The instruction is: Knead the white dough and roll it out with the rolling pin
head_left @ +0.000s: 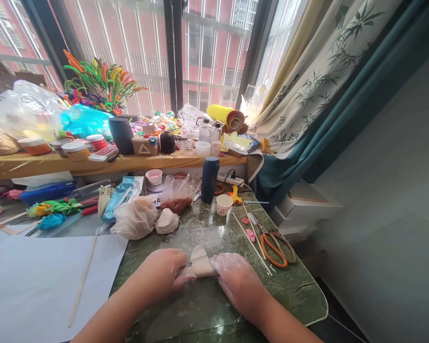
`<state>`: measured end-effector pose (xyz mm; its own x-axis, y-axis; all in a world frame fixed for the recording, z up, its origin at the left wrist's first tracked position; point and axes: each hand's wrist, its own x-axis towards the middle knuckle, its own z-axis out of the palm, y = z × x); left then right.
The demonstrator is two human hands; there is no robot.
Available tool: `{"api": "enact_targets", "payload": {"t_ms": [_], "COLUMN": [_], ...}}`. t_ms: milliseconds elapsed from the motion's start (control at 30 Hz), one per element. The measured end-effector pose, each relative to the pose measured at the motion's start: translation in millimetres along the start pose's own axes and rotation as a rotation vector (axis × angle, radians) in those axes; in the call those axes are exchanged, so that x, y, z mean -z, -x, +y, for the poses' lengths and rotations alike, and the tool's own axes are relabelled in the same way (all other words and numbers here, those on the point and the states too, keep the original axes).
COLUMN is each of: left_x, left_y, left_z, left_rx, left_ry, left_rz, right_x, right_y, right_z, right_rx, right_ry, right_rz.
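A short, pale cylinder that looks like a rolling pin (pixel 204 271) lies crosswise between my hands at the front of the table. My left hand (pixel 166 269) closes round its left end, and my right hand (pixel 236 278), dusted with white powder, grips the right end. Just beyond the pin, a thin flat piece of white clay (pixel 199 253) shows, its near part hidden. Under it is a clear sheet (pixel 185 305) with powder scattered over it. A lump of white clay (pixel 167 221) sits farther back, beside a crumpled plastic bag (pixel 135 219).
To the right lie orange-handled scissors (pixel 274 250) and thin wooden sticks (pixel 252 243). A paper cup (pixel 224 205), a dark blue cylinder (pixel 210 180) and a yellow glue gun (pixel 235 195) stand behind. White paper (pixel 46 281) covers the left side. Jars and craft supplies crowd the windowsill (pixel 185 162).
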<state>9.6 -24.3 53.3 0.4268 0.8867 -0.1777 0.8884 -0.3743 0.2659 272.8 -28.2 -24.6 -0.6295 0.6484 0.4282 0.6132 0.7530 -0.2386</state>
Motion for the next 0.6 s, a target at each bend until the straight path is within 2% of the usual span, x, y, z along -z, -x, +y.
{"api": "enact_targets", "payload": {"t_ms": [167,367,500,600], "left_x": [-15.2,-31.9,-29.0,-22.4], "left_y": [-3,-12,-19,-21], "left_z": [-7,-16,-18,-17], "left_rx": [-0.009,0.056,0.092,0.130], "left_ry": [0.090,0.122,0.088,0.038], "left_rz": [0.052,0.134,0.138,0.115], "right_x": [5,10,14,14], "right_y": [0,-12,-29,-35], "right_z": [-7,4,12,15], "right_rx": [-0.051,-0.078,-0.068,-0.075], "right_ry": [-0.039,-0.096,-0.110,-0.099], "right_rz": [-0.149,-0.325,-0.395,-0.391]}}
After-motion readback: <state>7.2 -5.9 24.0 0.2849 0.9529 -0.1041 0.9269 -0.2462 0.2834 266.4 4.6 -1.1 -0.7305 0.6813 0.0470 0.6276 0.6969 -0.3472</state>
